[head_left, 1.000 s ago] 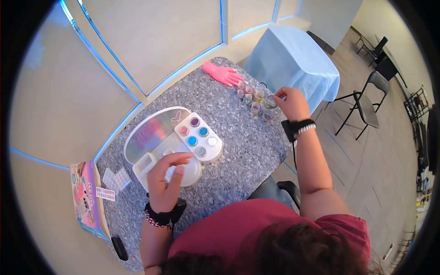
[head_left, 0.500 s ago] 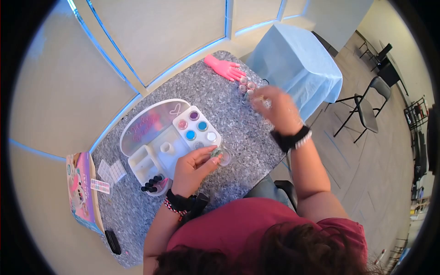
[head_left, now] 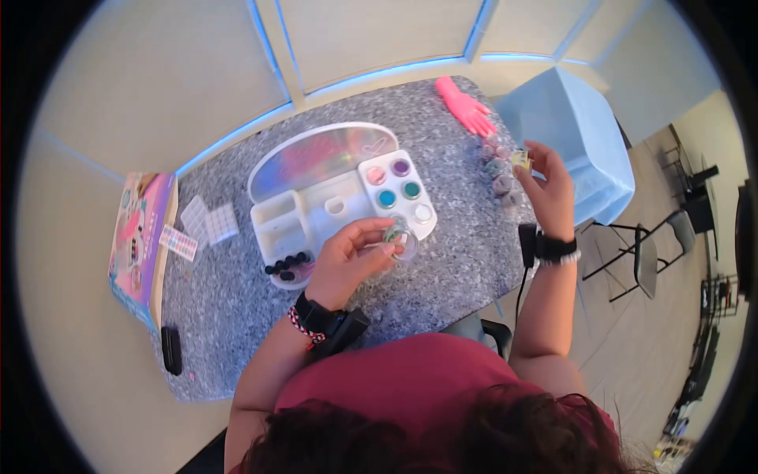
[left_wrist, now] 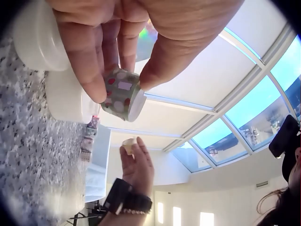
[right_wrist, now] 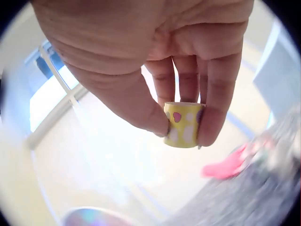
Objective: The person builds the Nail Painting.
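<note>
My left hand (head_left: 343,265) pinches a small green patterned roll (left_wrist: 120,96) between thumb and fingers, above the front of a white nail-art tray (head_left: 314,215). Red and pale shapes show on the roll's side. To the right, my right hand (head_left: 549,186) holds a similar yellow roll (right_wrist: 182,127) with pink and white marks, gripped by thumb and fingertips. Just left of that hand, several more small rolls (head_left: 503,186) stand grouped on the speckled table. The tray carries round pots of colour, among them a teal pot (head_left: 386,197), and black-capped bottles (head_left: 288,265).
A pink model hand (head_left: 467,109) lies at the table's far edge, beside a blue-draped table (head_left: 564,134). On the left are a printed box (head_left: 136,245), clear sheets (head_left: 221,223), a sticker card (head_left: 178,242) and a black object (head_left: 170,351). Folding chairs (head_left: 643,265) stand at right.
The green roll has passed from the right side into my left hand, which was empty above the tray. My right hand went back to the group and now holds the yellow roll. The head view has turned.
</note>
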{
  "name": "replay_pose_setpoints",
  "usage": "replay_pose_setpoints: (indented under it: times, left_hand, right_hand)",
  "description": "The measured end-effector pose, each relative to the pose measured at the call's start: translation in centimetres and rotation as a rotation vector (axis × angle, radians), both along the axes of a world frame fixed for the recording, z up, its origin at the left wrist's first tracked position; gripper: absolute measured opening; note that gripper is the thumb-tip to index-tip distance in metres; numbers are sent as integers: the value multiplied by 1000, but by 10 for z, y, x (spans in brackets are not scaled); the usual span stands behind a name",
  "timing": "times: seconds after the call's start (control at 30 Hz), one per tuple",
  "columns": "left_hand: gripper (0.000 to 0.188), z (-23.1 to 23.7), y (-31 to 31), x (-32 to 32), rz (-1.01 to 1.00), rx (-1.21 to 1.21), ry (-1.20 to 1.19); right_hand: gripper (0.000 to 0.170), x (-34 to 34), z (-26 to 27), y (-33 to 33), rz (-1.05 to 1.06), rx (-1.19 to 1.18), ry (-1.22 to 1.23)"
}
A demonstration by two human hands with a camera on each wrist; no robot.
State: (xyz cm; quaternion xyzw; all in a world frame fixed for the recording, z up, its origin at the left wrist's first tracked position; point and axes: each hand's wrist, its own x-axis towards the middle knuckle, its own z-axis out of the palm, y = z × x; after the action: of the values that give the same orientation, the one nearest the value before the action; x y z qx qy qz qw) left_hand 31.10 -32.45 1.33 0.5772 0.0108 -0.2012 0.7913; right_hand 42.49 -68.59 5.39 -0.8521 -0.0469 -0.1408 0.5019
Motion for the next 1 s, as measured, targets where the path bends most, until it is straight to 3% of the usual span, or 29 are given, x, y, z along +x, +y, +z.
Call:
replay_pose_setpoints:
  times: [0.03, 0.1, 0.2, 0.3, 0.37, 0.5, 0.6, 0.7, 0.93, 1.0]
  left_hand:
    - [46, 2, 1, 0, 39, -8, 16]
    - [44, 3, 3, -1, 84, -15, 40]
    - [41, 6, 4, -4, 105, 32, -44]
    - [42, 10, 2, -11, 110, 86, -110]
    - [42, 9, 1, -14, 151, 91, -164]
    - [45, 12, 2, -19, 210, 220, -290]
    - [50, 28, 2, -21, 205, 323, -234]
    - [52, 27, 1, -22, 233, 435, -323]
    - [52, 28, 2, -23, 204, 466, -345]
    - [54, 31, 3, -22, 178, 413, -269]
  right_hand:
    - [41, -15, 6, 18, 109, 157, 25]
    - [38, -56, 22, 70, 357, 195, -39]
    - [39, -98, 39, 120, 507, 63, -8]
    - [40, -105, 32, 135, 635, 6, -121]
    - [43, -102, 24, 139, 703, -160, -342]
    - [40, -103, 15, 145, 604, -308, -422]
    - [35, -102, 10, 145, 577, -380, -442]
    - [31, -104, 7, 147, 518, -394, -374]
    - [30, -106, 12, 153, 461, -367, -288]
    - [38, -105, 12, 151, 473, -405, -275]
